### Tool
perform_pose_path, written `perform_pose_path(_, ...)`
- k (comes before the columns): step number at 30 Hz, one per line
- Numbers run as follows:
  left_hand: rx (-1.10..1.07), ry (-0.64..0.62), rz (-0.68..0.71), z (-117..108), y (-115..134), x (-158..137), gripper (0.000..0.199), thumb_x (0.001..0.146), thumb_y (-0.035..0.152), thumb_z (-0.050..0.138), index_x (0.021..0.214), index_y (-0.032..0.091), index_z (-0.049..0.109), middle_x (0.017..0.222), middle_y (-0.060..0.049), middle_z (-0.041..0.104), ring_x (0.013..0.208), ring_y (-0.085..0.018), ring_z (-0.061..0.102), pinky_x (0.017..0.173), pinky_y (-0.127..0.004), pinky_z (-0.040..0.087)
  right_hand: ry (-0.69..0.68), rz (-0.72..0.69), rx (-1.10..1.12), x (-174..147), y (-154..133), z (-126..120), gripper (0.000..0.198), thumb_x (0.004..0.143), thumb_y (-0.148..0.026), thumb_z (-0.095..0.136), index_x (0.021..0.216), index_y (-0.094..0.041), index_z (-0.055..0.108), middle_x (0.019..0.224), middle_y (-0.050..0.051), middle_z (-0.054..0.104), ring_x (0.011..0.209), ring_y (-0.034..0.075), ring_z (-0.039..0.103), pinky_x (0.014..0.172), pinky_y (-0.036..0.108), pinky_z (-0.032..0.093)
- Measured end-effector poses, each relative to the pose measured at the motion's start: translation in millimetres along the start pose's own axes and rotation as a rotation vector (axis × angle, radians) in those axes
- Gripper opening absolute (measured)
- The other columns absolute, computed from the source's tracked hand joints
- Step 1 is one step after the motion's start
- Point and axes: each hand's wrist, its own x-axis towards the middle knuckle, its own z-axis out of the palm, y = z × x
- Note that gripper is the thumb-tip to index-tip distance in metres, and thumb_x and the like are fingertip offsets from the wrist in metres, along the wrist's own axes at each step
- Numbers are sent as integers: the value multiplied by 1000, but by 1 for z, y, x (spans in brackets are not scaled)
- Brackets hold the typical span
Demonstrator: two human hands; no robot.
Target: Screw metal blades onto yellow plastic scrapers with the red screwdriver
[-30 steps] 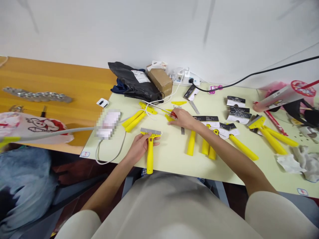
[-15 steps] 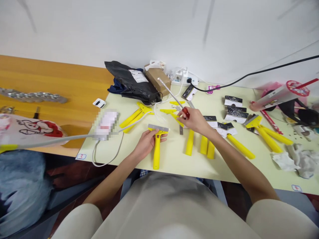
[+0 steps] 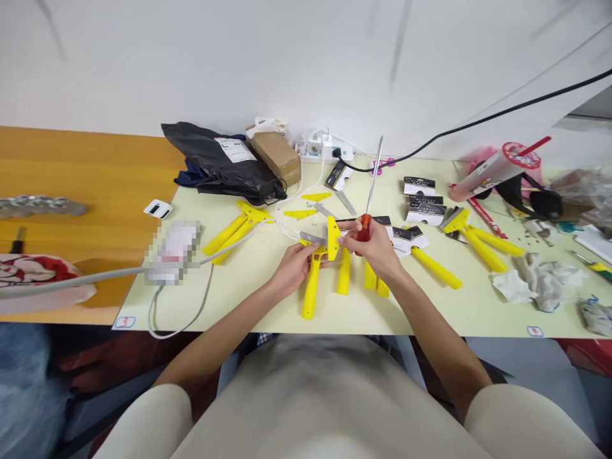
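Note:
My left hand [image 3: 292, 268] is closed around the head of a yellow scraper [image 3: 311, 294], whose handle points down toward me. A metal blade [image 3: 310, 237] lies across that head. In my right hand [image 3: 377, 245] is a screwdriver [image 3: 375, 178] with a red handle, its shaft pointing up and away. The fingertips of the same hand also pinch a yellow cover plate [image 3: 331, 239], upright against the right end of the scraper head. Two more yellow cover plates [image 3: 299, 214] lie beyond my left hand, with small metal pieces beside them.
More yellow scrapers lie to the left [image 3: 234, 233] and right [image 3: 482, 245]. Black-and-white cards [image 3: 425, 211] are spread behind my right hand. A black bag [image 3: 215, 166], a cardboard box [image 3: 276, 156] and a power strip [image 3: 329, 150] line the wall. A drink cup [image 3: 492, 172] and crumpled paper [image 3: 549, 280] sit right.
My right hand has brought the yellow cover plate leftward to the scraper head in my left hand. The screwdriver shaft has swung from pointing up-left to nearly upright. The view has shifted right.

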Motion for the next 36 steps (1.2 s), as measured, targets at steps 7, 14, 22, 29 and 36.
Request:
perform_pose_path(7,29,-33,31,3,2,4,33,91,27,80,117,9,75,124,-19,78,108,-31,79,97,-47,67,28,-19,67,21,14,11,53,64,-32,93,81,-26,44,78,-5,63,68,16,60,64,33,51)
perform_pose_path(14,17,19,55,1,4,6,32,87,26,83,114,9,77,124,-18,79,106,-31,80,96,-47,66,127,-149,-132,20,25,29,52,70,-38,91,77,-25,42,79,-4,66,66,13,48,65,31,42)
perform_pose_path(22,30,-2,91,-6,0,7,35,82,30,87,110,12,78,119,-15,80,108,-31,79,92,-43,66,139,-181,-267,10,31,31,53,80,-43,86,70,-26,38,62,-6,47,62,15,48,62,32,38)
perform_pose_path(29,50,-31,102,-11,-3,11,35,83,29,87,112,13,77,108,-12,81,106,-29,80,97,-44,65,121,-231,-153,12,34,30,48,80,-33,85,76,-28,38,99,6,82,91,23,73,84,38,54)
perform_pose_path(36,93,-62,62,-16,0,14,34,86,28,83,115,11,78,111,-14,81,105,-30,80,96,-46,65,-10,-198,-271,21,25,19,45,82,-30,82,76,-28,38,92,5,81,77,21,70,77,39,54)
